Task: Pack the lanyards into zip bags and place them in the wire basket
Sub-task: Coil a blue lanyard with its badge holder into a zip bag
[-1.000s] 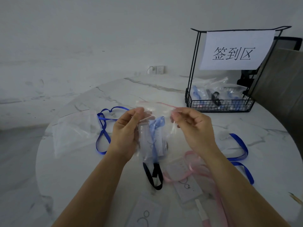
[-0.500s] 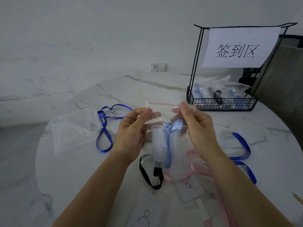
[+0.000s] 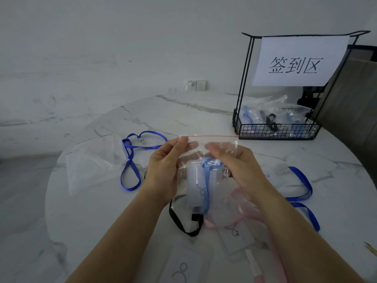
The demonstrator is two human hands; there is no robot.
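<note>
Closest to the person, two clear card holders [image 3: 236,233] lay flat on the white table [image 3: 71,221]. A pink lanyard [image 3: 243,214] and a black lanyard [image 3: 179,221] lay loose beside them, not packed yet. Just above these, both hands held up a zip bag [image 3: 195,188] with a light blue lanyard [image 3: 208,174] and its card holder already inside. The left hand [image 3: 163,170] pinched the bag's top left corner between thumb and fingers. The right hand [image 3: 234,162] was at the top right part of the bag with its fingers showing through the plastic. It was hard to tell if that hand gripped the bag or only touched it. It was also hard to tell if the red zip line [image 3: 212,136] was pressed shut. A bit farther out, one dark blue lanyard [image 3: 130,160] lay on the left, near some empty bags [image 3: 91,160], and another blue lanyard [image 3: 302,184] lay on the right. At the far side stood the wire basket [image 3: 275,132], with a few packed bags [image 3: 271,111] already in it and a paper sign [image 3: 295,62] hung on top. So I think the job was partly done. This bag likely needed closing and a trip to the basket, and four loose lanyards were left to pack.
</note>
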